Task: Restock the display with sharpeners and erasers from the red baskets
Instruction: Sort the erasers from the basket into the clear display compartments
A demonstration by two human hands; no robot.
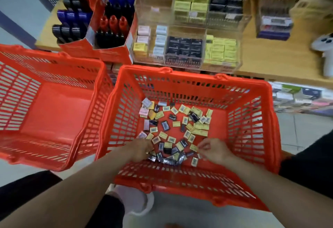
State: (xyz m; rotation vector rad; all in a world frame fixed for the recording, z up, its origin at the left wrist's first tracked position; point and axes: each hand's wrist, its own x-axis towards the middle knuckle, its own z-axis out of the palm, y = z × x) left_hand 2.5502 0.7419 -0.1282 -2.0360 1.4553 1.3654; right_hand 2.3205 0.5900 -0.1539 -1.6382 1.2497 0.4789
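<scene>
A red basket (252, 119) in front of me holds several small erasers (173, 125) in yellow, black and pink wrappers, scattered on its floor. My left hand (139, 149) reaches into the near left of the pile, fingers curled over dark erasers. My right hand (215, 150) is at the near right, pinching a yellow eraser (194, 148) between thumb and fingers. A clear acrylic display (187, 29) on the wooden shelf behind the basket holds stacked yellow, black and white eraser boxes. A second red basket (54, 101) stands to the left with nothing visible in it.
Red cardboard boxes of blue, black and red markers (111, 25) stand left of the display. The wooden shelf (270, 52) carries more stock at the right. A lower shelf with packets (297, 96) shows behind the basket. My legs and white shoe (133, 200) are below.
</scene>
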